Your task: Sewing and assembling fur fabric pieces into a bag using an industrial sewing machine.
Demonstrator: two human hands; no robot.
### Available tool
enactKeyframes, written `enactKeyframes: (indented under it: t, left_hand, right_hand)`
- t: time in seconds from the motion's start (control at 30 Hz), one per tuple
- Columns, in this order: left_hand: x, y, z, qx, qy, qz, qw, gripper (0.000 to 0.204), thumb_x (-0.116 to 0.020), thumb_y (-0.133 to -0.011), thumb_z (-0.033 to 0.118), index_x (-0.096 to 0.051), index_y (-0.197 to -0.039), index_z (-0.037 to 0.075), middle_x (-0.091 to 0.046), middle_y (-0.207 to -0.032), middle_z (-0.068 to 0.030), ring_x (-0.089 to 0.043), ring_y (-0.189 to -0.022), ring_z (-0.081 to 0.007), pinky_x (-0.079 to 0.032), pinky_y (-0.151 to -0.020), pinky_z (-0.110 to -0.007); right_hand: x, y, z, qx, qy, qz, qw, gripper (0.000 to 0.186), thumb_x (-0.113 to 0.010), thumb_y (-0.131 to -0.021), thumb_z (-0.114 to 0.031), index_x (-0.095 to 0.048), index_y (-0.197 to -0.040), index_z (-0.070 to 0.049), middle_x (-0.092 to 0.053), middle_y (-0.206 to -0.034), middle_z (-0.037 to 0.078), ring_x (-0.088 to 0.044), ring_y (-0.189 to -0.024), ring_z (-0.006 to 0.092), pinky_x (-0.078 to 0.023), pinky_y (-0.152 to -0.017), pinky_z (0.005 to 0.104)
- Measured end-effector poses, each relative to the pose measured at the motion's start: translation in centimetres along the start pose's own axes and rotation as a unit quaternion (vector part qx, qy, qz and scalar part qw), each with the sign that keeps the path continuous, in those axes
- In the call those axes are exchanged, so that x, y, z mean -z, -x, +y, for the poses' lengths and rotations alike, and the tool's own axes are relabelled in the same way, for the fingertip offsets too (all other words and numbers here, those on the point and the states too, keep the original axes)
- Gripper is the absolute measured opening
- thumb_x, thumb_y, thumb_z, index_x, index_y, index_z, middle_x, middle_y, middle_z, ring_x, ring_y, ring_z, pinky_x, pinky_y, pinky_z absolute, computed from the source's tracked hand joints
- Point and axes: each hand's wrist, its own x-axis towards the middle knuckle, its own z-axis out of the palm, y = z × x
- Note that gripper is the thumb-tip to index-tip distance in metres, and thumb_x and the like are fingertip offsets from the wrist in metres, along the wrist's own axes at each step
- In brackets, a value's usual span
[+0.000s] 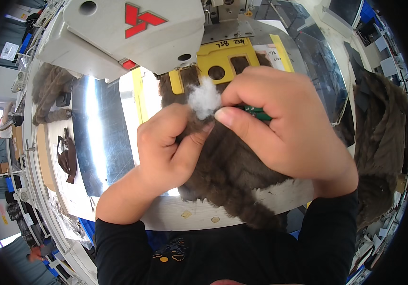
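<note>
A brown fur piece (232,161) lies across the work surface, hanging over its near edge in a long tail-like strip. At its far part, a tuft of white stuffing (205,99) sits between my two hands. My left hand (166,142) is closed, pinching the fur just below the tuft. From the other side, my right hand (280,118) brings thumb and forefinger together against the edge of the tuft. A green-handled tool (257,113) is tucked inside that hand; its working end is hidden, so its kind cannot be told.
A white and grey sewing machine head (132,33) overhangs the far left. Beyond my hands is a yellow clamp plate (230,52) with cut-outs, over brown fur. More fur hangs at the right (379,128) and lies at the left (52,92). A dark brown strap (67,156) rests on the left.
</note>
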Motion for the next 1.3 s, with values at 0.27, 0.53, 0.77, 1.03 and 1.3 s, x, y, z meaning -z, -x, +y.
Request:
enactKeyframes:
  t: [0.27,0.53,0.77,1.03,1.3]
  left_hand:
    - [0.6,-0.1,0.4,0.118,0.185,-0.025,0.975,0.010,-0.073,-0.095,0.004,-0.068,-0.100,-0.003,-0.063,-0.079,-0.0017,-0.053,-0.074,-0.0078,-0.045,-0.066,-0.025]
    - [0.7,-0.2,0.9,0.133,0.267,-0.076,0.951,0.017,-0.071,-0.097,0.003,-0.071,-0.113,-0.004,-0.069,-0.094,-0.0020,-0.058,-0.083,-0.0067,-0.047,-0.073,-0.025]
    - [0.7,-0.1,0.8,0.153,0.278,-0.075,0.945,0.017,-0.071,-0.097,0.003,-0.071,-0.113,-0.004,-0.069,-0.093,-0.0002,-0.057,-0.082,-0.0057,-0.047,-0.073,-0.024]
    - [0.9,-0.2,0.5,0.154,0.273,-0.101,0.944,0.015,-0.072,-0.097,0.004,-0.071,-0.109,-0.004,-0.067,-0.089,0.0017,-0.055,-0.080,-0.0046,-0.046,-0.071,-0.023]
    - [1.0,0.0,0.7,0.175,0.280,-0.081,0.940,0.018,-0.072,-0.097,0.004,-0.071,-0.113,-0.004,-0.069,-0.091,0.0003,-0.057,-0.082,-0.0051,-0.047,-0.073,-0.024]
  right_hand:
    - [0.8,-0.3,0.6,-0.036,-0.028,-0.021,0.999,0.019,-0.075,-0.088,-0.014,-0.067,-0.093,0.003,-0.066,-0.080,0.015,-0.063,-0.073,0.0294,-0.049,-0.068,0.0363]
    - [0.5,-0.6,0.5,-0.063,-0.119,-0.059,0.989,0.017,-0.072,-0.091,-0.013,-0.066,-0.093,0.003,-0.065,-0.081,0.013,-0.062,-0.074,0.0262,-0.048,-0.070,0.0337]
    - [0.9,-0.7,0.3,-0.089,-0.088,-0.085,0.989,0.016,-0.072,-0.091,-0.013,-0.066,-0.094,0.002,-0.065,-0.080,0.011,-0.061,-0.074,0.0243,-0.048,-0.070,0.0322]
    - [0.6,-0.6,0.4,-0.068,-0.118,-0.063,0.989,0.015,-0.072,-0.091,-0.011,-0.066,-0.094,0.003,-0.065,-0.081,0.011,-0.061,-0.073,0.0249,-0.047,-0.068,0.0335]
    - [0.8,-0.7,0.5,-0.076,-0.077,-0.061,0.992,0.014,-0.072,-0.090,-0.010,-0.066,-0.092,0.003,-0.065,-0.079,0.012,-0.061,-0.072,0.0253,-0.047,-0.068,0.0337]
